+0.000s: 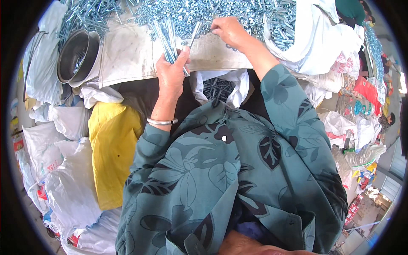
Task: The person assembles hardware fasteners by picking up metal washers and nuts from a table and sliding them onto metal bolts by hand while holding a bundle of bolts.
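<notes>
My left hand (171, 72) is closed around a bundle of long, thin silvery bolts (165, 39), their upper ends fanning out. One single bolt (195, 35) sticks up apart from the bundle, by the thumb of that hand. At the near edge of a heap of small metal nuts (178, 12), my right hand (231, 33) has its fingertips pressed together. Whatever they may hold is too small or hidden to make out. A few loose washers or nuts lie on the pale cloth (127, 53) under my right hand.
Loose long bolts (91, 17) pile up at the far left, above a dark metal bowl (60, 63) with some bolts inside. More bolts (282, 32) lie right, beside white sacking (314, 40). Below the work edge, an open white sack (199, 87) holds dark bolts. A yellow sack (112, 148) stands left.
</notes>
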Tool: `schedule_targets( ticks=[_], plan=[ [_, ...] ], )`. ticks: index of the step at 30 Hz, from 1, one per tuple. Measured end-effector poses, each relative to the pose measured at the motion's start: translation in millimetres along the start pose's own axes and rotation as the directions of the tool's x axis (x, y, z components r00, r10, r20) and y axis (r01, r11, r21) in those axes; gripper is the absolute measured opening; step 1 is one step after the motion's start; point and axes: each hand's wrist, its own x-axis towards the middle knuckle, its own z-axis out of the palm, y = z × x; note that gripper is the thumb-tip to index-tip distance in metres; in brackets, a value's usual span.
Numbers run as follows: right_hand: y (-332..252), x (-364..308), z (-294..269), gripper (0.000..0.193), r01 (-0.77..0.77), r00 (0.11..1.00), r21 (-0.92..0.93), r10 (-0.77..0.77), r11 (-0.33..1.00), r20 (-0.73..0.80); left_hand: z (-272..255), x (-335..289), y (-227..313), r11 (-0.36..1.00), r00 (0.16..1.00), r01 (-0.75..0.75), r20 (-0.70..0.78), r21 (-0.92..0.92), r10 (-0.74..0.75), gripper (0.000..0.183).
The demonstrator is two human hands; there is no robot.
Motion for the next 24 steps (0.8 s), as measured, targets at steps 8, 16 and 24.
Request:
schedule_targets(
  ticks=[8,16,24],
  plan=[
    [-3,11,12,0.012,-0.049,0.999,-0.280,0.047,0.959,-0.012,-3,-2,-4,1.000,1.000,0.005,0.017,0.026,-0.006,0.024],
    [2,10,12,0.008,-0.023,0.999,-0.004,0.023,1.000,-0.026,-2,-3,-2,0.997,1.000,0.021,0.014,0.069,-0.022,0.024],
    [-14,-6,-3,0.012,-0.053,0.998,0.169,0.055,0.984,-0.012,-4,-8,-9,0.992,1.000,0.025,0.008,0.127,-0.027,0.023]
  ],
)
